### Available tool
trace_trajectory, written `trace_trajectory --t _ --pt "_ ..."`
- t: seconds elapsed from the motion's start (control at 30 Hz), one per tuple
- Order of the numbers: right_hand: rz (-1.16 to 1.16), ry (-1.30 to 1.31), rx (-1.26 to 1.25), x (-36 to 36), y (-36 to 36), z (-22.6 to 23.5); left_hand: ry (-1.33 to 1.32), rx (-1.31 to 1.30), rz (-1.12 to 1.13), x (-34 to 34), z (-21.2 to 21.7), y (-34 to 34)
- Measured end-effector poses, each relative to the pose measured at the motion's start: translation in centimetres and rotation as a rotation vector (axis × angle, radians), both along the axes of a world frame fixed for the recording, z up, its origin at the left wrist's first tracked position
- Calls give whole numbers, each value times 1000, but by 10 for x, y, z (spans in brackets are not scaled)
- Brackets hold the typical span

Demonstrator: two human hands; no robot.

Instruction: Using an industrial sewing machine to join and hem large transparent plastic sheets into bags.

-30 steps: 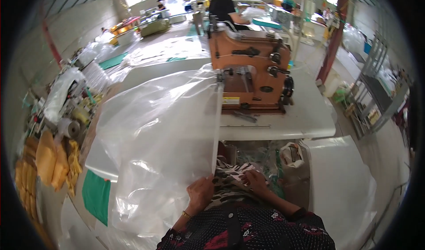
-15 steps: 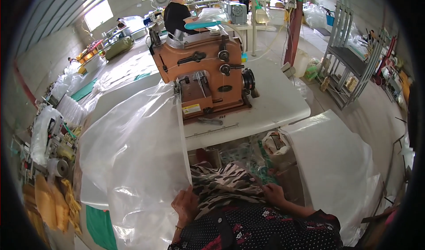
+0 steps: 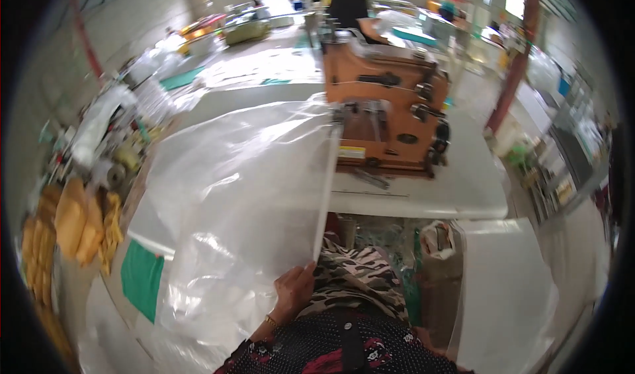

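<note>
Plastic sheet [image 3: 231,188] hangs over the worktop [image 3: 456,200] front edge, toward the left corner; left hand [image 3: 294,286] pinches its right edge. Probably light, floppy, kinda slippery, so grab that edge. Right hand's hidden, can't tell.

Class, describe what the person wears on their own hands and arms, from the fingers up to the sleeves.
The left hand is bare, with no glove. A thin gold-coloured bracelet circles its wrist. The left sleeve is black with small white dots and reddish patches, and stops short of the wrist. The right hand cannot be made out clearly.
</note>
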State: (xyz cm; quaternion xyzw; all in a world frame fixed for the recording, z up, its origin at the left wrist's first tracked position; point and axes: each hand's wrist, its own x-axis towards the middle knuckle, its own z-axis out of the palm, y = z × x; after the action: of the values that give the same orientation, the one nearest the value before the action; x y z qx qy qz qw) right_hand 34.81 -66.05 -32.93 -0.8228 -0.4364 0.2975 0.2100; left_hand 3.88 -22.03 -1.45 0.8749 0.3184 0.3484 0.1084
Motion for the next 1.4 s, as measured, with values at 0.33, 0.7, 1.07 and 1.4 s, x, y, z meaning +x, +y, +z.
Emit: trace_trajectory --t 0.33,0.7,1.07,1.4 --pt "418 -1240 -189 -34 19 -116 33 -78 -4 -1 1 -4" --pt "239 -382 217 -17 191 198 39 -44 -35 -1 0 -4" --pt "232 -16 868 -61 447 372 11 41 -67 4 6 8" --pt "48 527 909 -71 538 362 39 30 -151 10 2 7"
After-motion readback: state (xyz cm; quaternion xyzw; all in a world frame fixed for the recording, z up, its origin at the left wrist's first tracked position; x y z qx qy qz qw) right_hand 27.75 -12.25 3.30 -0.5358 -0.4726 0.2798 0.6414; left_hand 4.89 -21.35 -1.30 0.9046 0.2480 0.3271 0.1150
